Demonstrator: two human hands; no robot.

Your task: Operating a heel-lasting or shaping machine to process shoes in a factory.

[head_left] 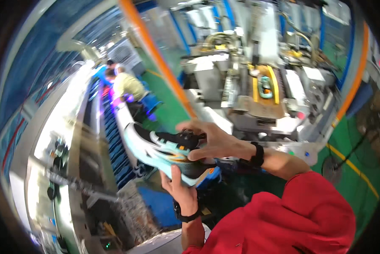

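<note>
A running shoe (160,154) in pale teal, white and black is held tilted in front of me, its toe pointing up and to the left. My left hand (182,194) grips it from below, with the thumb against the side of the sole. At the collar and tongue, my right hand (213,142) is closed on the shoe's upper edge, thumb toward the heel. Both wrists wear black bands. The fingers behind the shoe are hidden, and motion blurs parts of it.
A machine (262,110) with a second shoe (265,86) between yellow side pieces stands ahead to the right. Its orange frame post (158,55) slants beside it. On the left runs a conveyor line (113,144); a person in a yellow top (128,86) bends over it farther off.
</note>
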